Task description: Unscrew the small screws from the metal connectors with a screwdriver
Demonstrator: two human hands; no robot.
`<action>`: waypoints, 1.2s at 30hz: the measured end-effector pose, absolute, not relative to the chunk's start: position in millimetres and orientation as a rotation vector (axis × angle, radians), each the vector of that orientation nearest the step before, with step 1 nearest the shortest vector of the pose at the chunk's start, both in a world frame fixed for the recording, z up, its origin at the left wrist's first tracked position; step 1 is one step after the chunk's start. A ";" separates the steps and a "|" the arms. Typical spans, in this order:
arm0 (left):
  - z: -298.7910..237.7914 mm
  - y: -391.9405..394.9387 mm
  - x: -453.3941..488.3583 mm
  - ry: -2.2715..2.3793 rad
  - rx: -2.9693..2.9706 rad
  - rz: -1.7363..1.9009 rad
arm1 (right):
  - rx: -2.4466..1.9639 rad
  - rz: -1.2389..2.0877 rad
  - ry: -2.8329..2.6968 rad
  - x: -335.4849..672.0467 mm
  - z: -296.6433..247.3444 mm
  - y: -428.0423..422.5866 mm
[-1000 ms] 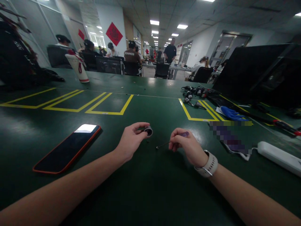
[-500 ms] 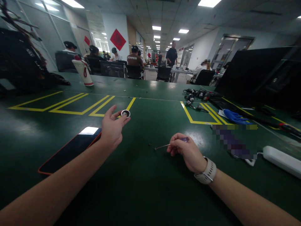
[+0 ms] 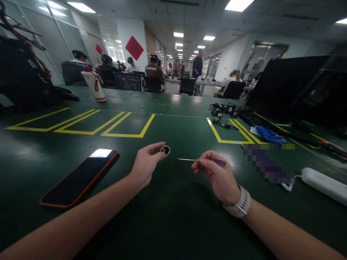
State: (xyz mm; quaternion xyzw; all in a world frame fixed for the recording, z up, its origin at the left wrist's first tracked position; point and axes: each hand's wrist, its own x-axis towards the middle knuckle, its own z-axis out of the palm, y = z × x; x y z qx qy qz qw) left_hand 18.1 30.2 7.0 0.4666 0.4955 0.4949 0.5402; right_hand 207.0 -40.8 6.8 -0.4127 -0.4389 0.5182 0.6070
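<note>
Between the thumb and fingers of my left hand point(image 3: 146, 162) is a small round metal ring-shaped part point(image 3: 165, 150), its dark hollow face turned toward me. My right hand point(image 3: 215, 173) grips a screwdriver point(image 3: 188, 159) by its purple, see-through handle. The thin shaft points left at the round part, and a short gap separates the tip from it. Something small and dark sits at the tip, too small to make out. Below the gap, a tiny dark piece point(image 3: 171, 168) lies on the green table point(image 3: 173, 216).
An orange-edged phone point(image 3: 81, 177) lies left of my left forearm. To the right are a white power strip point(image 3: 322, 182), a blue glove point(image 3: 267, 133) and several dark metal parts point(image 3: 221, 113). A white cup point(image 3: 94, 86) stands at the back left. People sit beyond the table.
My left hand has moved right and nearer to me with the round part. The screwdriver tip has risen off the table, and its shaft is now nearly level.
</note>
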 end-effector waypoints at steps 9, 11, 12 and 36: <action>4.6 13.9 27.4 1.129 1.296 1.036 | -1.088 0.779 -1.603 199.4 5.8 -54.2; 5.5 12.0 28.4 1.107 1.319 1.035 | -1.107 0.651 -1.704 198.5 6.0 -55.2; 6.1 11.1 28.8 1.103 1.330 1.034 | -1.113 0.583 -1.748 198.3 6.2 -55.5; 6.1 10.0 31.0 1.095 1.344 1.095 | -1.082 0.156 -2.132 194.7 7.0 -62.0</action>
